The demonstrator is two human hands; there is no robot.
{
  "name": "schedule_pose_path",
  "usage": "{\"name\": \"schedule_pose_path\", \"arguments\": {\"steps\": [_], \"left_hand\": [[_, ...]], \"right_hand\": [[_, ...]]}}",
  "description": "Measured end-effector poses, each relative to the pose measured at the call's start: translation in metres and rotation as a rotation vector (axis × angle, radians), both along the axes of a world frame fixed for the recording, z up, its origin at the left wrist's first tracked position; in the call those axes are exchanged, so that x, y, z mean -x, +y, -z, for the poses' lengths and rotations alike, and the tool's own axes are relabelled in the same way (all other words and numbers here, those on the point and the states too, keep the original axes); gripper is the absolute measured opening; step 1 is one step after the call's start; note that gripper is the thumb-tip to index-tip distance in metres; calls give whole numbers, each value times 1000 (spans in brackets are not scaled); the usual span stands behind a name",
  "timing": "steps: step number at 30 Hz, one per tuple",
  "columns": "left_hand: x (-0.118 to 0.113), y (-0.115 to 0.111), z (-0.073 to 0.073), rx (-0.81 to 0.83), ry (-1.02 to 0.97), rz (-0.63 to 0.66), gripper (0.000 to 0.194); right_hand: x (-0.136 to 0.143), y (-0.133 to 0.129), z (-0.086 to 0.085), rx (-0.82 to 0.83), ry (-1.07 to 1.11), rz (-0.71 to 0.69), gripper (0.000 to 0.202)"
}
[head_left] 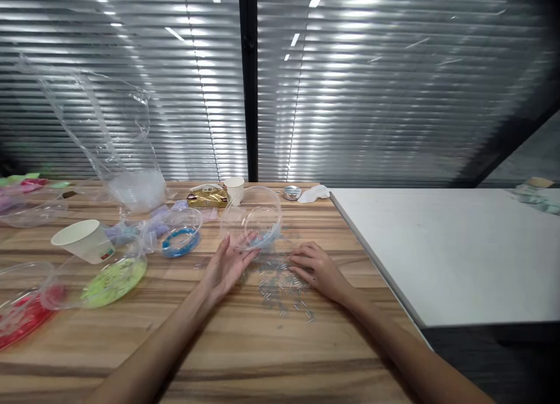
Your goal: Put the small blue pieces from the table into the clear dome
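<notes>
A long wooden table with a striped grain (262,357) fills the lower left of the frame, with a plain white table (437,252) butted against it at the right. At upper left a tall crumpled clear plastic bag (114,141) stands with pale beads settled in its bottom. Below it, along the left edge, lie clear plastic tubs of red beads (21,313), of lime-green beads (114,278) and of blue beads (180,240), beside a tipped white paper cup (83,240).

At centre, the left hand (227,267) lies open, palm turned inward, its fingertips touching the rim of a tilted clear round plastic bowl (256,220). The right hand (317,270) rests flat and loose, fingers spread on a scatter of small clear tube beads (282,287) lying on the wood between the two hands; neither hand grips anything.

This looks like the gathering step: the loose beads being herded toward the bowl. The next move calls for a low, gentle sweep of the right hand leftward, with the bowl's lip steadied against the table.
</notes>
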State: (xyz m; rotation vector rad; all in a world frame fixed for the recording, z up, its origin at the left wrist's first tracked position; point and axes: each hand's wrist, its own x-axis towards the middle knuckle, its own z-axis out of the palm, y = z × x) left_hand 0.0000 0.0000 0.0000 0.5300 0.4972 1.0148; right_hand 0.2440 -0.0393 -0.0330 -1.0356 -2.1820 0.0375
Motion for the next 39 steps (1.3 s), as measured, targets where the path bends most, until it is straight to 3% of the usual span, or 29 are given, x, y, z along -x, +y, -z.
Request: {"name": "schedule_pose_path", "arguments": {"steps": [5, 15, 23, 39], "left_hand": [[1, 0, -3, 34, -27, -37, 55], [4, 1, 4, 55, -6, -59, 52], [10, 5, 2, 14, -4, -66, 75], [14, 7, 9, -33, 5, -70, 47]], "right_hand": [[0, -2, 3, 34, 23, -8, 16], [1, -5, 7, -53, -25, 23, 19], [3, -4, 1, -39, -2, 30, 20], [2, -1, 2, -80, -17, -10, 21]]}}
